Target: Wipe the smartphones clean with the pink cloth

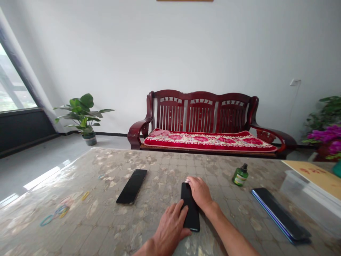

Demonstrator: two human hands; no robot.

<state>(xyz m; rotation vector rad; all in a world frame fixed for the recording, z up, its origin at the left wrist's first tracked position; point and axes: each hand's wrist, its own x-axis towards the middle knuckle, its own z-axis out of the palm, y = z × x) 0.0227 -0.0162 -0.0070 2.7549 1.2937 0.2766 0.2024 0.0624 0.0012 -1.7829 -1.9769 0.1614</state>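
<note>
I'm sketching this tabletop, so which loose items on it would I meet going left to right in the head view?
Cluster of coloured loops, yellow loop, pale blue loop, left-hand phone, centre phone, green bottle, stacked phones.

Living room, with wooden settee (200, 115)

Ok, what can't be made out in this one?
In the head view:
Pale item at the far end of the black phone: partly hidden by the right grip.
Phone's left edge: partly covered by the left grip.
Green bottle: label print too small to read.
Brown strip on the wall: cut off by the top edge.
Purple flowers: cut off by the right edge.
</note>
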